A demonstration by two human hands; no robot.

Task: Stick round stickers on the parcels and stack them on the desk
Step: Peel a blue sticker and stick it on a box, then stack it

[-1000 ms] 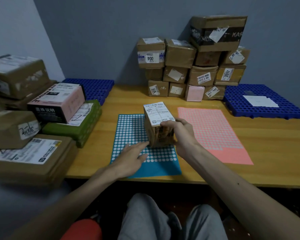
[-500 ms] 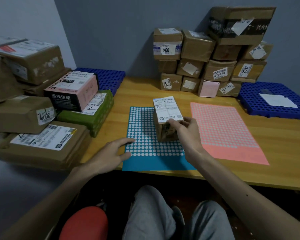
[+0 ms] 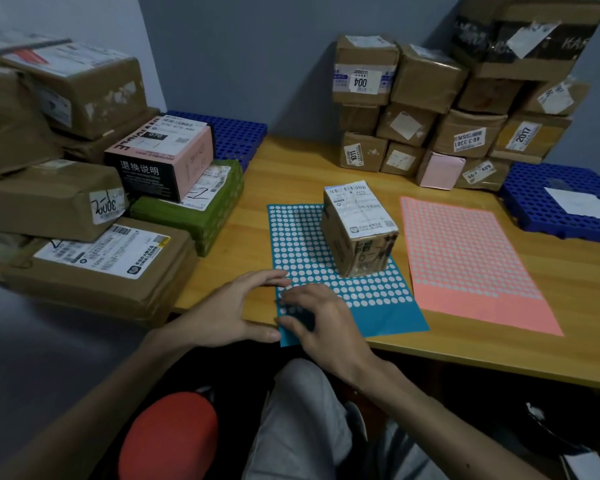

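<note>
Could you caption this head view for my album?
Left hand and right hand at the near corner of a blue sheet of round white stickers, a small brown cardboard parcel standing on it.

Blue sticker sheet (image 3: 329, 261): flat on desk (image 3: 291, 168), at its front edge.
Parcel (image 3: 359, 230): upright on the sheet's far right part, label uppermost, apart from both hands.
Left hand (image 3: 229, 306): fingers extended, pressing the sheet's left edge.
Right hand (image 3: 321, 322): fingers bent, tips on the sheet's near-left rows; grip indeterminate.
Pink sticker sheet (image 3: 465, 258): just right of blue.
</note>
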